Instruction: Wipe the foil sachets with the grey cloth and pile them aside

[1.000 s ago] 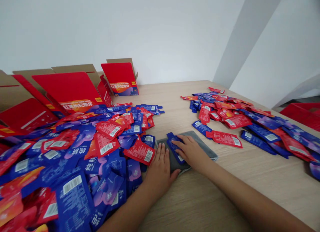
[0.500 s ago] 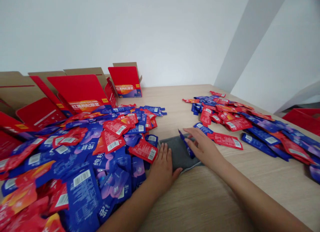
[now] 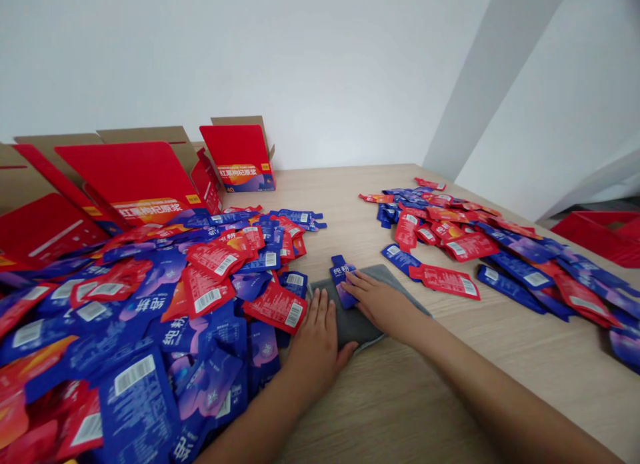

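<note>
A dark grey cloth [image 3: 357, 323] lies folded on the table in front of me. My left hand [image 3: 316, 334] rests flat on its left edge, fingers stretched out and together, holding nothing. On the cloth a blue pouch with a narrow neck [image 3: 342, 277] lies printed side up, its neck pointing away from me. My right hand [image 3: 377, 301] lies over the pouch's right side, fingers extended and pressed flat on it; its lower part is partly covered. Close by my left fingers is a red pouch [image 3: 275, 305] at the edge of the left heap.
A big heap of red and blue pouches [image 3: 150, 304] spreads over the left. Open red cartons [image 3: 120, 177] stand behind it, with another carton [image 3: 239, 156] farther back. A second pouch pile [image 3: 465, 241] lies right on the wooden table [image 3: 340, 184]. A red box [image 3: 600, 234] sits beyond the right edge.
The blue pouch, held on edge by my right hand before, now lies flat on the cloth farther left. My right hand has moved left and flattened onto it. The view has shifted slightly.
</note>
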`<move>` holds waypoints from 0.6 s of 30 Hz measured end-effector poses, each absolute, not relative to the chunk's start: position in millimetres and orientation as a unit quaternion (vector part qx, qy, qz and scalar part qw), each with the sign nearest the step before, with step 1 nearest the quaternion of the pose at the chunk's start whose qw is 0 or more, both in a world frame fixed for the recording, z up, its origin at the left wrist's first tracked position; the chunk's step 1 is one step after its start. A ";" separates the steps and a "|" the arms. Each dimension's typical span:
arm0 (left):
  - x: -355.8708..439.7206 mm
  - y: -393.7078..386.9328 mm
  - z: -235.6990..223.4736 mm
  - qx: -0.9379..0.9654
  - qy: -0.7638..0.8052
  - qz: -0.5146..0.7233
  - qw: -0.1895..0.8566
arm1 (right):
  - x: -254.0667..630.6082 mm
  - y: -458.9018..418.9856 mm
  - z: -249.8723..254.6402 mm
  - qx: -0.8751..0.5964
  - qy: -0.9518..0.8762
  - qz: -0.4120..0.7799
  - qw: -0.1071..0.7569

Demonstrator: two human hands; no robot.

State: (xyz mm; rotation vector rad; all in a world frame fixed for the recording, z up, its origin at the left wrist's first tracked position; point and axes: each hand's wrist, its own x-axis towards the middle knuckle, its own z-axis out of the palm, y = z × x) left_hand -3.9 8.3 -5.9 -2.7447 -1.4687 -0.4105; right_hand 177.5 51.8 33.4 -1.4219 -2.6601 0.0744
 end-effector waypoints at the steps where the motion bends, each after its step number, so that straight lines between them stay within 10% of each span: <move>1: -4.0 8.6 -6.1 -0.875 -0.467 -0.130 0.003 | 176.9 55.9 31.6 -0.481 -0.874 0.017 0.067; 18: -3.9 7.4 -4.2 -0.866 -0.477 -0.147 -0.028 | 188.0 30.1 70.2 -0.274 -0.916 0.061 0.288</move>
